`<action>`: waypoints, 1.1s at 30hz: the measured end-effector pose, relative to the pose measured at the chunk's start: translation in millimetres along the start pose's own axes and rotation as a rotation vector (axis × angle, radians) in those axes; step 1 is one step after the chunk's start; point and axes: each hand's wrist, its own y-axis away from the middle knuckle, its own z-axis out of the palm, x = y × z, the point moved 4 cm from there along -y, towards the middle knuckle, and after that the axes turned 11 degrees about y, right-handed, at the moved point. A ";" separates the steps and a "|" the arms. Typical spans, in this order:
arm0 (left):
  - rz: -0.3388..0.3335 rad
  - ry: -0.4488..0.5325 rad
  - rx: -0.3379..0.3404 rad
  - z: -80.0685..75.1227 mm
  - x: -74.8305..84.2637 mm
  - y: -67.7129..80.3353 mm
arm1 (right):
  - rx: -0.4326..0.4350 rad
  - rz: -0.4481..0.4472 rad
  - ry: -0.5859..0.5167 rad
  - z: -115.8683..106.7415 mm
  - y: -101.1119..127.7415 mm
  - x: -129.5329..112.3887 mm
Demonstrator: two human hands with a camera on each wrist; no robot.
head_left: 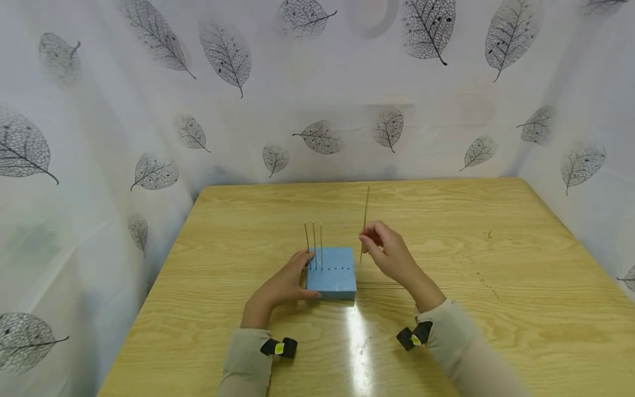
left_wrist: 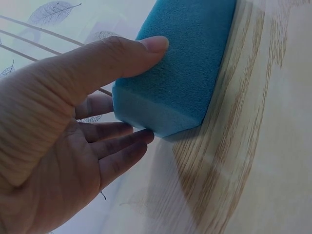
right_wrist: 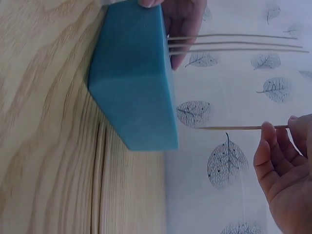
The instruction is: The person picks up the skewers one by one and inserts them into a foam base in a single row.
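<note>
A blue foam block (head_left: 331, 275) lies on the wooden table (head_left: 496, 264). Three thin wooden sticks (head_left: 313, 245) stand upright in its left part, and a row of small holes (head_left: 341, 268) runs to their right. My left hand (head_left: 297, 275) grips the block's left side, thumb (left_wrist: 122, 58) on one face and fingers (left_wrist: 122, 139) against the other. My right hand (head_left: 367, 240) hovers just right of the block and pinches another stick (head_left: 366, 212) upright, its lower end near the block's right edge. In the right wrist view that stick (right_wrist: 229, 128) points at the block (right_wrist: 134, 83).
Leaf-patterned white curtains (head_left: 317, 82) enclose the table at the back and both sides. Two thin pale lines that look like sticks (right_wrist: 97, 185) lie on the table beside the block. Bare wood stretches to the right (head_left: 521, 309) and behind the block.
</note>
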 end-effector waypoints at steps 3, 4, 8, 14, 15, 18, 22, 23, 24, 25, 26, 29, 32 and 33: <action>0.007 0.001 -0.002 -1.4 -1.4 -1.1 | -0.011 -0.018 -0.021 9.4 -3.9 -4.5; 0.009 0.002 -0.001 -1.9 -1.7 -1.4 | -0.018 -0.022 -0.026 12.4 -4.9 -5.6; 0.020 0.002 0.001 -4.0 -3.4 -3.1 | -0.027 -0.058 -0.036 22.7 -9.4 -11.4; 0.027 0.012 -0.006 -6.7 -8.0 -5.6 | -0.027 -0.097 -0.048 35.2 -14.6 -17.6; 0.027 0.012 -0.009 -7.2 -9.0 -6.1 | -0.025 -0.099 -0.050 37.0 -15.4 -18.0; 0.027 0.011 -0.011 -8.9 -10.7 -7.0 | -0.014 -0.102 -0.040 42.1 -18.2 -18.7; 0.032 0.005 -0.010 -11.4 -12.4 -8.7 | 0.003 -0.113 -0.013 47.4 -21.8 -18.8; 0.033 0.003 -0.011 -12.0 -12.8 -9.2 | 0.005 -0.116 -0.014 48.4 -22.5 -19.0; 0.033 0.005 -0.011 -12.5 -13.3 -9.5 | 0.007 -0.119 -0.017 49.4 -23.1 -19.2; 0.031 0.007 -0.013 -13.1 -13.7 -9.8 | 0.006 -0.121 -0.020 50.5 -23.7 -19.1; 0.029 0.010 -0.014 -13.6 -14.2 -10.0 | 0.003 -0.123 -0.027 51.7 -24.2 -19.1; 0.025 0.023 -0.017 -15.0 -16.1 -11.0 | -0.005 -0.127 -0.025 55.3 -25.7 -17.9; 0.026 0.032 -0.018 -16.4 -18.0 -12.1 | -0.016 -0.132 -0.010 58.8 -26.5 -16.3; 0.026 0.034 -0.018 -16.8 -18.6 -12.5 | -0.018 -0.135 -0.006 60.0 -26.5 -15.9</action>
